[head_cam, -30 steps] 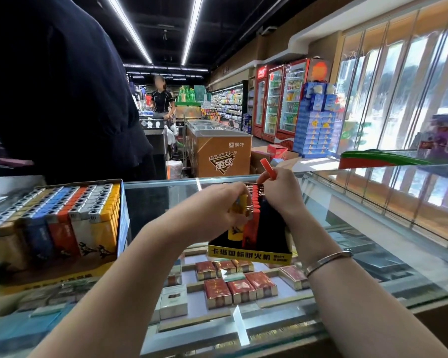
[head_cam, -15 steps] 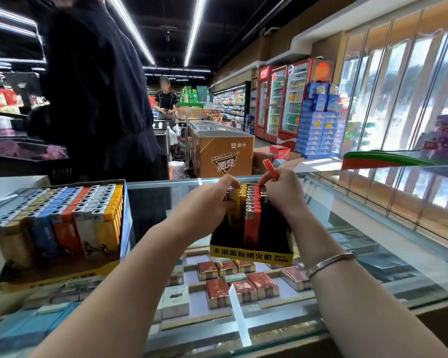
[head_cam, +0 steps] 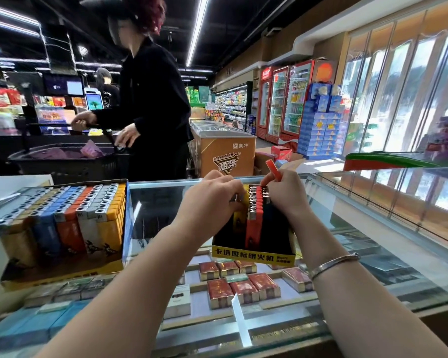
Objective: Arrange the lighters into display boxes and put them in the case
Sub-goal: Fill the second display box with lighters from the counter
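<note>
A black and yellow display box (head_cam: 254,256) stands on the glass case top (head_cam: 352,228), partly filled with upright yellow, red and black lighters (head_cam: 254,215). My left hand (head_cam: 207,200) curls over the yellow lighters at the box's back left and pinches one of them. My right hand (head_cam: 287,195) holds a red lighter (head_cam: 273,170) that sticks up above my fingers, while its fingertips touch the row in the box. A second, full display box (head_cam: 62,228) of coloured lighters sits to the left.
Cigarette packs (head_cam: 243,288) lie inside the case under the glass. A person in black (head_cam: 153,112) stands beyond the counter beside a shopping basket (head_cam: 67,161). An orange freezer chest (head_cam: 225,153) and drink fridges (head_cam: 285,102) lie further back.
My view has tilted up and the person in black now shows in full. Both hands stay at the back of the box; my left hand has closed further over the yellow lighters.
</note>
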Demonstrator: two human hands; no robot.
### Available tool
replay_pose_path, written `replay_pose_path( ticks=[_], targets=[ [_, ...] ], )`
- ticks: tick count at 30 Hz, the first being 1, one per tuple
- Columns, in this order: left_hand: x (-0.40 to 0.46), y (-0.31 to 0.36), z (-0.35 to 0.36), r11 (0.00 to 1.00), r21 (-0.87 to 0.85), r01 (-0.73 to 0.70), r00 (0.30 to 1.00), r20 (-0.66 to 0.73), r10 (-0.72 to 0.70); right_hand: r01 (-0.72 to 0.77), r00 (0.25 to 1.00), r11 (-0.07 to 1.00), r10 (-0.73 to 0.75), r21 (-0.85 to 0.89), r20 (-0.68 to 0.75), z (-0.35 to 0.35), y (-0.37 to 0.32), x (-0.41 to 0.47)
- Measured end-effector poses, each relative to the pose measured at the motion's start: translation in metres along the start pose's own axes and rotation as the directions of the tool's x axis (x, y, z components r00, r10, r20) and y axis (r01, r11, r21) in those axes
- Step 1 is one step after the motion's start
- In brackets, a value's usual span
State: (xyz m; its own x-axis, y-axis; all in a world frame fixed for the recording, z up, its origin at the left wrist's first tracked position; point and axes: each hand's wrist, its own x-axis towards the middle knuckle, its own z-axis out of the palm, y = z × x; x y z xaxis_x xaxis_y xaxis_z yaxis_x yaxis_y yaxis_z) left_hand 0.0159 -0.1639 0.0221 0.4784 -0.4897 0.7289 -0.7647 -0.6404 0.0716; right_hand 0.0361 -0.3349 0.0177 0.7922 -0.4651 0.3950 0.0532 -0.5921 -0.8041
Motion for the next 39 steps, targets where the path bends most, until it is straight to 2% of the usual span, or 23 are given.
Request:
replay_pose_path(
  ticks=[7,13,17,20,23,26,28,30,32,35,39],
  targets=[
    [0.002,-0.006,0.000,0.993,-0.086,0.081,0.997,0.001,-0.082,-0.002,1.000,1.000,0.002,-0.015,0.007,-0.001,-0.003,-0.003],
    [-0.001,-0.008,0.005,0.960,-0.230,0.162,0.986,-0.007,-0.168,0.001,1.000,1.000,-0.001,-0.016,0.009,-0.002,-0.005,-0.005],
    [-0.002,-0.009,0.003,0.994,-0.086,0.072,0.997,-0.018,-0.074,0.011,1.000,1.000,-0.011,-0.027,0.020,-0.004,-0.006,-0.006],
    [-0.001,-0.010,0.001,0.999,-0.008,0.041,0.999,0.030,-0.041,0.028,0.999,0.999,-0.027,-0.029,0.021,-0.004,-0.005,-0.006],
    [-0.002,-0.010,-0.001,0.989,-0.068,0.133,0.988,0.088,-0.127,0.140,0.987,0.988,-0.144,-0.064,-0.066,-0.005,-0.005,-0.007],
    [0.000,-0.005,-0.004,0.966,-0.187,0.178,0.984,0.017,-0.178,0.368,0.897,0.916,-0.395,-0.162,-0.198,-0.010,-0.009,-0.012],
    [0.003,0.001,-0.008,0.913,-0.355,0.201,0.974,-0.023,-0.223,0.498,0.824,0.843,-0.533,-0.201,-0.194,-0.012,-0.017,-0.019],
    [0.005,0.005,-0.012,0.832,-0.513,0.213,0.962,-0.040,-0.271,0.589,0.762,0.763,-0.634,-0.267,-0.132,-0.012,-0.024,-0.026],
    [0.006,0.008,-0.015,0.781,-0.591,0.201,0.958,-0.048,-0.283,0.643,0.721,0.700,-0.690,-0.311,-0.060,-0.011,-0.029,-0.031],
    [0.005,0.009,-0.016,0.792,-0.587,0.166,0.971,-0.044,-0.237,0.692,0.689,0.648,-0.725,-0.319,0.022,-0.010,-0.032,-0.032],
    [0.004,0.006,-0.014,0.711,-0.651,0.266,0.951,0.058,-0.302,0.668,0.741,0.722,-0.667,-0.178,0.078,-0.007,-0.029,-0.029]
  ],
)
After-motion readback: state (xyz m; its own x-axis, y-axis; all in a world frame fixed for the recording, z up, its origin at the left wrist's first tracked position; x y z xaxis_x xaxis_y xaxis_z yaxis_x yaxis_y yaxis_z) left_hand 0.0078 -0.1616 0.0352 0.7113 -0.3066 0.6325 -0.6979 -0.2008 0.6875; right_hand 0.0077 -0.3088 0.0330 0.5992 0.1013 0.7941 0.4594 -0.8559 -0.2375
